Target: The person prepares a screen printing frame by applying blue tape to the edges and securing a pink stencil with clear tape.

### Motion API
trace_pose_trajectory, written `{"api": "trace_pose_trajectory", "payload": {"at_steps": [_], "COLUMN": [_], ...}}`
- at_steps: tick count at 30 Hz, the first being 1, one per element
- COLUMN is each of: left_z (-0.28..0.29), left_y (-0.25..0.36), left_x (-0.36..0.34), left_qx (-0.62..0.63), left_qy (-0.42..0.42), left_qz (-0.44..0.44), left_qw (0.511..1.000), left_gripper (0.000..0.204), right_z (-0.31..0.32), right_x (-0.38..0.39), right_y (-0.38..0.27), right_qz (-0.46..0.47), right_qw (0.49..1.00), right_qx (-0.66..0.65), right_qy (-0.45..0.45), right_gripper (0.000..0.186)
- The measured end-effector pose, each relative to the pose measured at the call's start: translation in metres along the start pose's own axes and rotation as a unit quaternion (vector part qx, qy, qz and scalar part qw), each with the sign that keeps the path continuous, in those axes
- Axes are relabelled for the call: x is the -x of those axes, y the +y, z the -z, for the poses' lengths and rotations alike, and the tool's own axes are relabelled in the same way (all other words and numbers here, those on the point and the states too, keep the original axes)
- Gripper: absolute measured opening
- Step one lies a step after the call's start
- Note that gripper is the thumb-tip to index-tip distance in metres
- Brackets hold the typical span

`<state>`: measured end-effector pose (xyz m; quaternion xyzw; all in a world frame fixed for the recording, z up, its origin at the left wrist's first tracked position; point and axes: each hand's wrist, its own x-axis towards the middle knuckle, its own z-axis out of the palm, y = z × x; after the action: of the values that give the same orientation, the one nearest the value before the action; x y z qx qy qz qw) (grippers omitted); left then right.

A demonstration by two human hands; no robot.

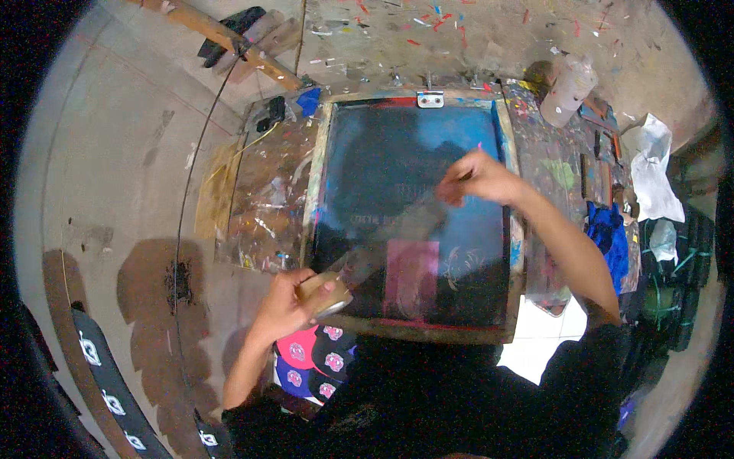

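Tape roll point(325, 297) sat in our curled left hand point(285, 304) by the lower-left corner of the screen frame point(316, 183), probably light and firm, best held round its rim; our right hand point(478, 180) pinched its clingy-looking strip point(397, 228).

Backdrop point(634, 38) grey, wall or floor unclear, flecked red, white and blue; wooden beam point(202, 24) slants across upper left. Bench point(256, 187) brown, paint-spattered, visible at left and right. Grey expanse point(122, 153) at far left bears a thin dark line point(195, 157) and broad shadows point(153, 298); lighting uneven, right edge dimmer.
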<state>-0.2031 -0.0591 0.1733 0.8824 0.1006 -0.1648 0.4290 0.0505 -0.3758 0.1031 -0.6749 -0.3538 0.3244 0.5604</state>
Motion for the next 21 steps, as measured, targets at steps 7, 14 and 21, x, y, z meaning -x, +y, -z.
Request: {"api": "trace_pose_trajectory", "payload": {"at_steps": [7, 14, 21], "left_z": [0.016, 0.037, 0.064], "left_y": [0.057, 0.107, 0.13], "left_x": [0.013, 0.055, 0.084], "left_qx": [-0.083, -0.281, -0.36], "left_qy": [0.172, 0.219, 0.102], "left_qz": [-0.086, -0.581, -0.656], "left_qw": [0.978, 0.732, 0.655], "left_gripper": [0.027, 0.038, 0.045], "right_z": [0.026, -0.056, -0.106], "right_x": [0.102, 0.383, 0.474], "right_y": [-0.03, -0.035, -0.016], "right_qz": [-0.049, 0.239, 0.468], "right_qw": [0.968, 0.721, 0.669], "right_qx": [0.035, 0.223, 0.056], "right_qy": [0.245, 0.611, 0.575], "right_gripper": [0.011, 0.018, 0.023]}}
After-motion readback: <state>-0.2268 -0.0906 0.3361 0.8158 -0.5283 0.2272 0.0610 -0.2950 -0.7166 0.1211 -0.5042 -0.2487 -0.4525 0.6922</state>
